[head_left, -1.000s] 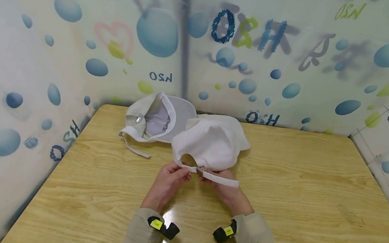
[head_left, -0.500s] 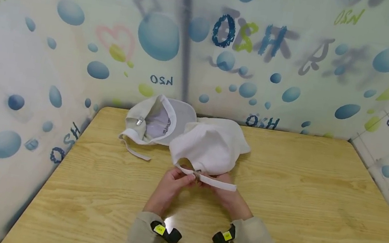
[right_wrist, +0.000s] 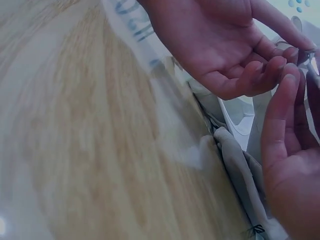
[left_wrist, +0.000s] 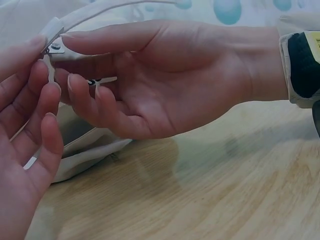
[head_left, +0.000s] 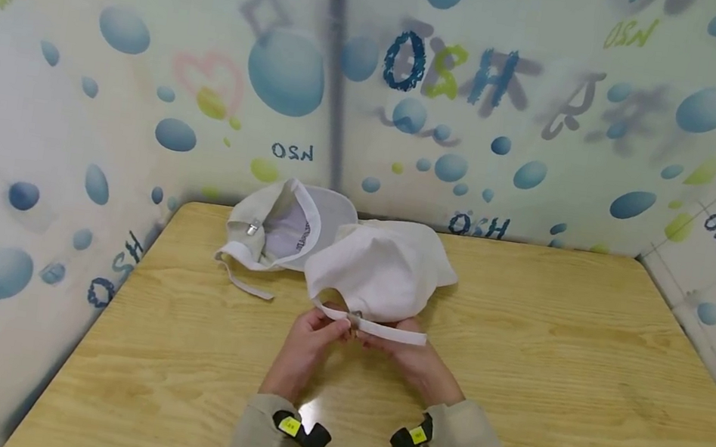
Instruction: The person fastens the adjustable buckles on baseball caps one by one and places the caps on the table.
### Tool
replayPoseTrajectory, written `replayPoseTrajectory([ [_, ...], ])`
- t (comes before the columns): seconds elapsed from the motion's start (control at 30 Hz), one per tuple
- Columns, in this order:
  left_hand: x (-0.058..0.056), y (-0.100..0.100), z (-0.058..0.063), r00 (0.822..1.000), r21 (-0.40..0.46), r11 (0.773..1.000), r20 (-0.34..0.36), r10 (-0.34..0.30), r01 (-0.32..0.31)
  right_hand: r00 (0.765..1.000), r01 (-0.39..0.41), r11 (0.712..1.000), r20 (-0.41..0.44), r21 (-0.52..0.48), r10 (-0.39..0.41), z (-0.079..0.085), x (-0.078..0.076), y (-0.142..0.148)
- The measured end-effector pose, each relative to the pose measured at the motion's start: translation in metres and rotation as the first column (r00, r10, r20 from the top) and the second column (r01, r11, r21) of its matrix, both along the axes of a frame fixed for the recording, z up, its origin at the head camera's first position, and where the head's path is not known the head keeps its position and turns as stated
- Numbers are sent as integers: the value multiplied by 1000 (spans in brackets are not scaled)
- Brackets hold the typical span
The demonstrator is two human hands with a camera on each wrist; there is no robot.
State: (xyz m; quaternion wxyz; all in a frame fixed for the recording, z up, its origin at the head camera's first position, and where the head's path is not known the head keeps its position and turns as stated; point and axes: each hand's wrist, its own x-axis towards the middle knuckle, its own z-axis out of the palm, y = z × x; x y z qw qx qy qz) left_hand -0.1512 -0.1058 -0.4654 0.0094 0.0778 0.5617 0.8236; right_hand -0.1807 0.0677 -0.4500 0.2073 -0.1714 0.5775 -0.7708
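Buckle (left_wrist: 57, 48) partly behind hands (head_left: 309, 340) (head_left: 419, 362)

We see the left hand's thumb (head_left: 336, 328) just beside the buckle (head_left: 354, 320), where a second ago a short stretch of strap showed between the two. Since then the buckle has shifted leftward, closer to the left hand (head_left: 305, 344), and the strap's loose end (head_left: 394, 333) has come along (a small shift), lying further in over the right hand (head_left: 416, 360). We also find the back of the white cap (head_left: 367, 274) drawn further toward the left hand's side.
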Motion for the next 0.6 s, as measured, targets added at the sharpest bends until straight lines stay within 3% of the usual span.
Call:
replayPoseTrajectory([
  [0.13,0,-1,-1,999,16,1000,-38,1,0,999,-28,999,-27,42,29,-2,2,-1],
  [0.37,1,-1,-1,999,83,996,-39,-20,23,997,52,998,-51,40,-50,-1,3,-1],
  [0.6,1,-1,0,1000,49,999,-18,16,-15,999,-15,984,-49,176,24,16,12,-1],
])
